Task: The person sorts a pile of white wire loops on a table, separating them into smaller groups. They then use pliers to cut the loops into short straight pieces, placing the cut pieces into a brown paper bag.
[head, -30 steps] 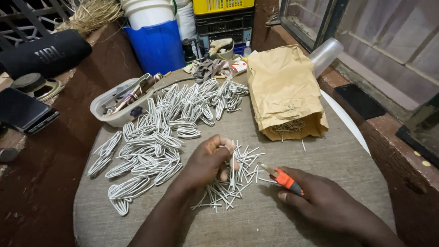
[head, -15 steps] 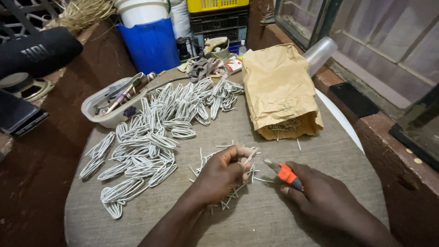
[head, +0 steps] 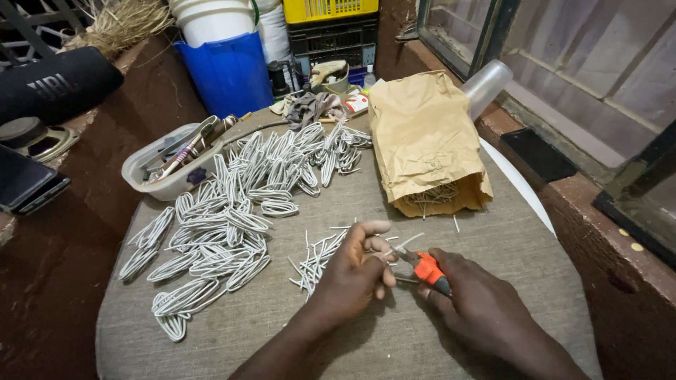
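Left hand pinched short white wire piece, right hand gripped orange-handled pliers, brown paper bag lay at tabletop's far right edge

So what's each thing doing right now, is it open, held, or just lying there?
Left hand: pinching a short wire piece.
Right hand: gripping the pliers.
Pliers: held, tip at the wire.
Wire pieces: loose pile on the cloth.
Wire loops: bent, spread in heaps.
Paper bag: lying flat, mouth open.
Plastic tub: open, tools inside.
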